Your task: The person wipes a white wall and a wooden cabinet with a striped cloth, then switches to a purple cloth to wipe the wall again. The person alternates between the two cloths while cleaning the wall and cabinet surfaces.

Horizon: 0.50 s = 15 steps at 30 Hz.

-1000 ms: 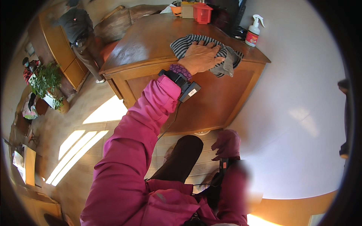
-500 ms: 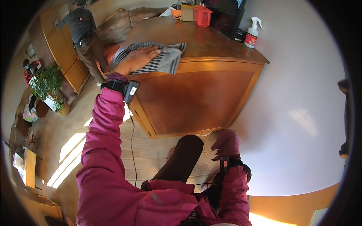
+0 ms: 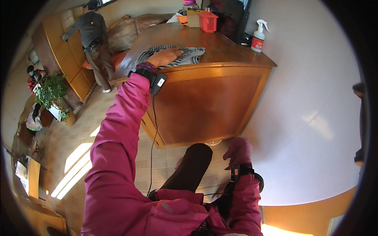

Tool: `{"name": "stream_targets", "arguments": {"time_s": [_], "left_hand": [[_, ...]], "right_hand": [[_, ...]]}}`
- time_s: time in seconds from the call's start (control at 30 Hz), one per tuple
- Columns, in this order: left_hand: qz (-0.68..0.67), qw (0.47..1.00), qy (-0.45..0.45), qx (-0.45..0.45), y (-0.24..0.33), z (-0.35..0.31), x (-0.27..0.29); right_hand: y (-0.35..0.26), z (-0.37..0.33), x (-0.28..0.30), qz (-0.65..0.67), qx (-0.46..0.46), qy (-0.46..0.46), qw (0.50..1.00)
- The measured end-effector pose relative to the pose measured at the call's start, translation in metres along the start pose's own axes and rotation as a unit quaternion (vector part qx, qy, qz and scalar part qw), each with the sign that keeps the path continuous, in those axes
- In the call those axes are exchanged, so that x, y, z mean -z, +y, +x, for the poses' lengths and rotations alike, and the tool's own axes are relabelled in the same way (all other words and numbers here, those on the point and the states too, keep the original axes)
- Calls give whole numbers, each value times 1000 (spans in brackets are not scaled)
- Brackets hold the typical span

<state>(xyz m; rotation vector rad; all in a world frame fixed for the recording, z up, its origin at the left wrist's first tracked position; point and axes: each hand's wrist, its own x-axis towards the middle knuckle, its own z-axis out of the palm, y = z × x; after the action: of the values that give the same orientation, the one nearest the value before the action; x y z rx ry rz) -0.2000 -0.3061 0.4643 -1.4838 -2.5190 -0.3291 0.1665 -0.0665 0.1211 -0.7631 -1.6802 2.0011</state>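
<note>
My left hand [image 3: 166, 57] lies flat, fingers stretched out, on a grey and black striped cloth [image 3: 193, 56]. The cloth is spread in folds over the wooden cabinet top [image 3: 173, 35], close to its near edge. A black strap with a small box [image 3: 158, 83] is round my left wrist, and a cord hangs from it. My right hand [image 3: 238, 151], mauve in the shade, hangs low beside my knee, in front of the cabinet's lower right corner. Its fingers are loosely bent and apart, with nothing visible in them. Another strapped box [image 3: 235, 172] sits on that wrist.
A white spray bottle [image 3: 258, 37] stands at the cabinet top's right side, by a dark screen [image 3: 228, 19]. Farther back are a red plastic basket [image 3: 208, 21] and a carton [image 3: 193, 19]. A person [image 3: 93, 33] stands at a wardrobe [image 3: 63, 43]; a potted plant [image 3: 51, 90] is at left.
My left hand and the cloth under it have slid to the right along the cabinet top, and the cloth has bunched more. My right hand has stayed about where it was.
</note>
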Motion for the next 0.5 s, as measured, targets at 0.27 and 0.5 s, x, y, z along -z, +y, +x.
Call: {"name": "stream_targets", "arguments": {"time_s": [0.27, 0.5], "left_hand": [[-129, 988, -78, 15, 11, -34, 13], [84, 992, -72, 59, -76, -36, 3]], "right_hand": [[-18, -12, 24, -181, 262, -119, 940], [-34, -26, 30, -160, 360, -108, 913]]}}
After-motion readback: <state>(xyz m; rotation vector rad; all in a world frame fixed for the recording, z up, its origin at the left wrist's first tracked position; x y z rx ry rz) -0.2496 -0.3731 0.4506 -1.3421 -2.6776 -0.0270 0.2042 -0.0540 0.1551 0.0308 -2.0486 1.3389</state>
